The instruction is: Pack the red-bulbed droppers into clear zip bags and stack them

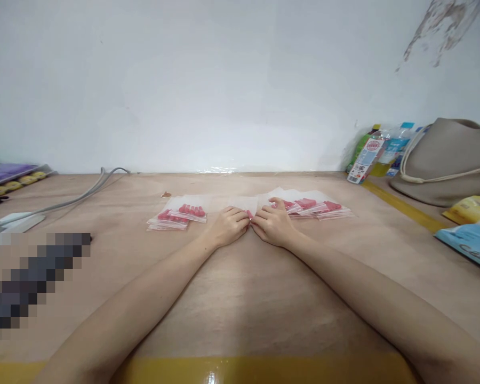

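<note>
Both hands meet over one small clear plastic bag (243, 202) with something red inside, lying on the wooden tabletop. My left hand (230, 226) has its fingers closed on the bag's near left edge. Opposite it, my right hand (275, 223) pinches the near right edge, its index finger raised. To the left lie overlapping clear bags (168, 220) holding small red pieces in a row. On the right, several more bags (306, 204) with red contents are fanned out, partly behind my right hand. The red pieces under my fingers are mostly hidden.
Bottles (368, 154) and a grey-beige bag (448, 154) stand at the back right, with yellow and blue packets (470, 237) nearer. A grey cable (76, 200) runs across the left side beside a tray of purple and yellow items (14, 178). Yellow tape (232, 369) lines the front edge.
</note>
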### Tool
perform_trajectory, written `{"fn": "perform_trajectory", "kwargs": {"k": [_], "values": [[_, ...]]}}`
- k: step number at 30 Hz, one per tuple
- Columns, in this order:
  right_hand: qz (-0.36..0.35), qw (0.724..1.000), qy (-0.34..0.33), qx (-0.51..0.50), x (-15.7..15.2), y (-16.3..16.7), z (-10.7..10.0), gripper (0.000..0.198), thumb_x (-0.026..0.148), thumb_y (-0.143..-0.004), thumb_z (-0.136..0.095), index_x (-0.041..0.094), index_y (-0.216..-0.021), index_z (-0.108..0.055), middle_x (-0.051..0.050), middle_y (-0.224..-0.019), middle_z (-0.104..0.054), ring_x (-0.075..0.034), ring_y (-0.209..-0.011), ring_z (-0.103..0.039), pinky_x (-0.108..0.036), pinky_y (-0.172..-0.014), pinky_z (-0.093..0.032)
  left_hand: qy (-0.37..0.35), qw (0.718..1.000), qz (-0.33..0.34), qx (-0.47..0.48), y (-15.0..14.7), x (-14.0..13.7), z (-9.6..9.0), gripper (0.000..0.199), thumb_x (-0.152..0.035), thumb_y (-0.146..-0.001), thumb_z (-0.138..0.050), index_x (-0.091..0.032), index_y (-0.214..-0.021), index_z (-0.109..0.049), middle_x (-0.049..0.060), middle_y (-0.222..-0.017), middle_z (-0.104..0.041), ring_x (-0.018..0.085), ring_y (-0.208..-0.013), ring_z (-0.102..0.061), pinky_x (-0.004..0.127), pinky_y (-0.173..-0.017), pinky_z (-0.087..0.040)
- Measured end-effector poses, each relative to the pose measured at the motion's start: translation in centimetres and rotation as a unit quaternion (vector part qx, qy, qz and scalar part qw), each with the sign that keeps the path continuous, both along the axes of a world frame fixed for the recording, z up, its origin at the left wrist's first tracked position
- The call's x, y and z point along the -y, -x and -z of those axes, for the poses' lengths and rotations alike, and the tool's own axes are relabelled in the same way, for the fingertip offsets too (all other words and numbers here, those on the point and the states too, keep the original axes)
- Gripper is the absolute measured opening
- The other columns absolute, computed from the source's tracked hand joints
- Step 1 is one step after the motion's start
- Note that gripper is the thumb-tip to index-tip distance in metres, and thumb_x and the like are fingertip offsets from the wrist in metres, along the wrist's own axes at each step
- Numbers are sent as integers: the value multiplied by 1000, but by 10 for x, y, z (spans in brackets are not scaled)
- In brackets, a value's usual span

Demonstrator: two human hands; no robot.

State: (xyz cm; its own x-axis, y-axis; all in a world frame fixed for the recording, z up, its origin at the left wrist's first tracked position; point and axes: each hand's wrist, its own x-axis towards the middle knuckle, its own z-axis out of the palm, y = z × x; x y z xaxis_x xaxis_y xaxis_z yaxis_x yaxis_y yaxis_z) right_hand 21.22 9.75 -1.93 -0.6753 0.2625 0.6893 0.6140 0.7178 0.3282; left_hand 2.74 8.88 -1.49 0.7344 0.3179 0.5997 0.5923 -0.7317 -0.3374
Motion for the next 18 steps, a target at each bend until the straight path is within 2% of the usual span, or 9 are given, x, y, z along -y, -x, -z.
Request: {"fn": "perform_trajectory", "kwargs": {"k": [6, 11, 18], "values": [[-11, 1000, 6, 11, 0, 2, 0, 23, 19, -83, -44, 17, -70, -63, -1, -66, -62, -14, -68, -46, -39, -86, -20, -22, 1000, 3, -12, 0, -2, 0, 22, -13, -87, -43, -15, -73, -59, 5, -76, -66, 17, -77, -62, 30, -73, -48], [-4, 1000, 13, -2, 4, 1, -2, 20, 18, -84, -44, 17, -81, -64, -1, -66, -62, -13, -69, -45, -39, -86, -19, -36, 999, -5, -3, 2, 0, -1, 20, -13, -86, -44, -14, -72, -59, 5, -74, -66, 17, -74, -61, 30, -72, -48], [10, 1000, 18, 0, 5, -8, -2, 25, 19, -86, -42, 18, -69, -61, 0, -66, -60, -12, -69, -45, -38, -85, -19, -40, 999, -21, 5, 7, 3, -3, 22, -15, -87, -42, -16, -71, -58, 5, -69, -64, 17, -69, -59, 32, -71, -47]]}}
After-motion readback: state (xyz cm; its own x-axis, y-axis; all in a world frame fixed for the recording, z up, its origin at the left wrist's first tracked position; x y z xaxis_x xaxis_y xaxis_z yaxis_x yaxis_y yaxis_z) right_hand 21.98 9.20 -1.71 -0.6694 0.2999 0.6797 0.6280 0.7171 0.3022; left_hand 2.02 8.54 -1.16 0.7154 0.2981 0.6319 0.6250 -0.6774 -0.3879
